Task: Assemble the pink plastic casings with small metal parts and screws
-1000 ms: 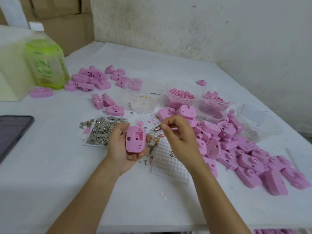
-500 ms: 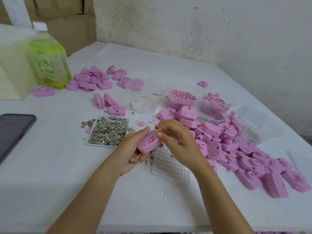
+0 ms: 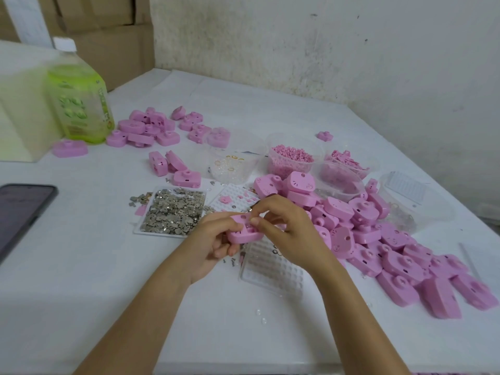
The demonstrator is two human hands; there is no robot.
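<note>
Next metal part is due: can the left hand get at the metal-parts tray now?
Probably not yet: the tray lies unobstructed beside the left hand, but its fingers grip the pink casing.

My left hand (image 3: 208,244) and right hand (image 3: 286,228) are bare, with slim fingers and short, plain nails. My left forearm (image 3: 140,315) and right forearm (image 3: 359,320) are bare too, slender and smooth, uncovered all the way to the lower edge of the view. My wrists are narrow, and the knuckles of my right hand show as small ridges.
</note>
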